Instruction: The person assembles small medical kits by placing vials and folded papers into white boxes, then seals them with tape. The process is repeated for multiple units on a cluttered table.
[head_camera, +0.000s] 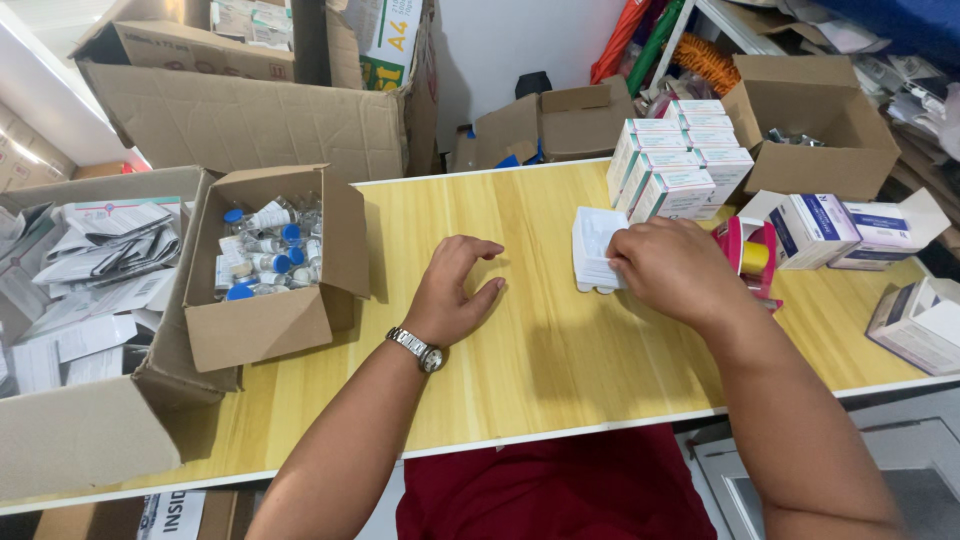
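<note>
My right hand (675, 268) grips a white plastic tray (596, 246) at its right edge, holding it just above the yellow wooden table (540, 360). My left hand (455, 290) rests on the table to the left of the tray, fingers curled and apart, holding nothing; a metal watch sits on its wrist. A small open cardboard box (270, 320) of glass vials with blue caps stands further left.
Stacked white-and-green cartons (675, 165) stand behind the tray. An open brown box (815, 130) is at the back right, with white-and-blue cartons (830, 230) and a pink tape dispenser (750, 250) beside it. A large box (90, 430) of folded paper leaflets is at the left.
</note>
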